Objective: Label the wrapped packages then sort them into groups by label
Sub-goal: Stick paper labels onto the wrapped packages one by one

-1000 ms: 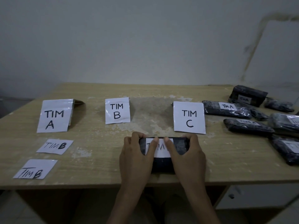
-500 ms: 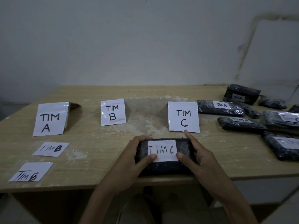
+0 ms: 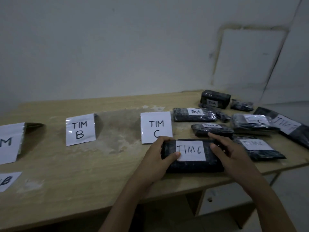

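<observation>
1. Dim grey walls are backing a worn wooden tabletop, which is carrying everything here.
2. Near the front edge, a black wrapped package is lying flat, wearing a white label that reads "TIM C".
3. Its long axis is running left to right, parallel to the near edge.
4. At its left end, the left hand is curling around the package, thumb pressing the label's left edge, so that grip is closing on the package.
5. At the right end, the right hand is resting on it with the thumb by the label's right edge and the forefinger stretching loosely forward; whether it is truly gripping is hard to judge.
6. Just beyond the package, touching distance from the left fingers, the "TIM C" sign is standing, so the sorting spot is lying straight ahead and slightly left.
7. Further left, the "TIM B" sign is standing, and a third sign is being cut off by the frame.
8. To the right, other labelled packages are lying in a loose cluster; several labels there are too blurred to read.
</observation>
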